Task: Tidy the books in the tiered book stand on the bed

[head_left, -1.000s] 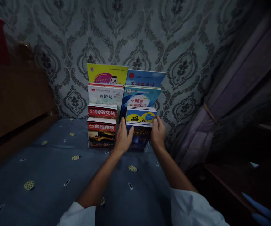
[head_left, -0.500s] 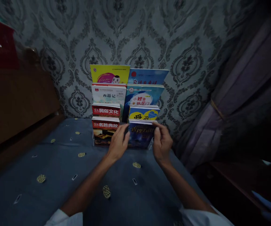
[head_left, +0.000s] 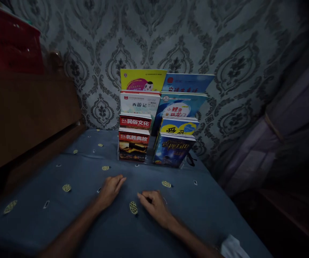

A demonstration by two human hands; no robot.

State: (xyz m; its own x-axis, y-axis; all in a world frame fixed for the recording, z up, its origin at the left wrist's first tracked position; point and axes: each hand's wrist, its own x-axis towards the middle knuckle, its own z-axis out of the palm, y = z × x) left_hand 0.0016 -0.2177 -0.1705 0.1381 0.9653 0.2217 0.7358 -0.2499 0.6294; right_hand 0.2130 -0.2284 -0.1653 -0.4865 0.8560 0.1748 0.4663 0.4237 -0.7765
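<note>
Children's books stand in two stepped columns against the wall. The left column has a red-and-black book (head_left: 133, 147) at its front, and the right column has a dark blue book (head_left: 173, 152). Both front books lean back in a clear stand, of which only the edges show. My left hand (head_left: 111, 190) rests low over the bed sheet, in front of the left column, its fingers closed together with nothing visible in them. To its right, my right hand (head_left: 155, 208) hovers or lies near the sheet, fingers loosely bent, a gap between thumb and fingers, holding nothing. Neither hand touches a book.
A blue patterned sheet (head_left: 76, 222) covers the surface. A wooden headboard (head_left: 33, 114) rises at the left with a red bag-like object (head_left: 11, 43) on top. A tied curtain (head_left: 256, 154) hangs at the right. Dark glasses-like frames (head_left: 191, 160) lie beside the right column.
Both my hands have let go of the dark blue book's sides and drawn back toward me, down over the sheet. The view has shifted, so the books appear farther right.
</note>
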